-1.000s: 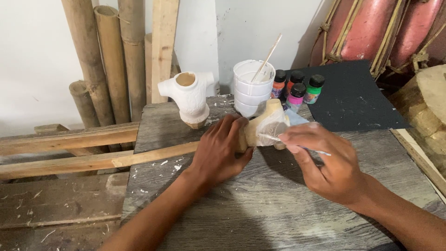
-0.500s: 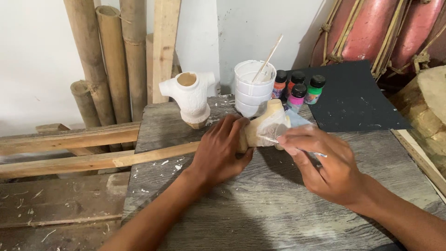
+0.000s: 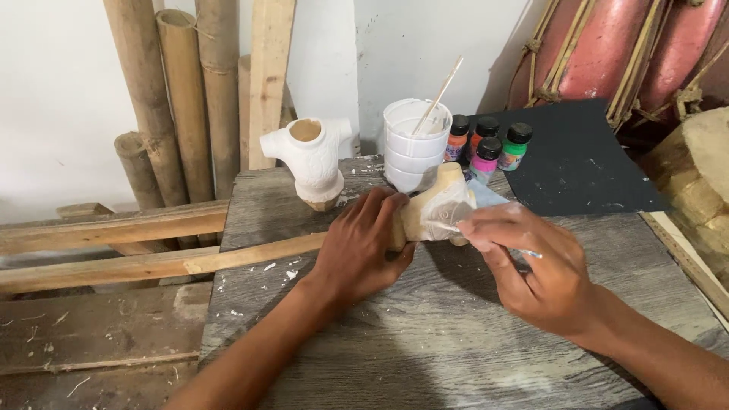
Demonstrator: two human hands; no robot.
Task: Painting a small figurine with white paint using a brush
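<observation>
On grey table [image 3: 456, 349], left hand [image 3: 361, 250] gripping wooden piece [image 3: 433, 209], right hand [image 3: 531, 266] pinching brush.

A weathered grey wooden desk [image 3: 471, 357] stands against a white wall [image 3: 53, 99], with bamboo poles [image 3: 175, 99] leaning alongside.

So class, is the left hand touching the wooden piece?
Touching. The head view shows the left hand wrapped around the wooden piece, fingers pressed on it.
</observation>
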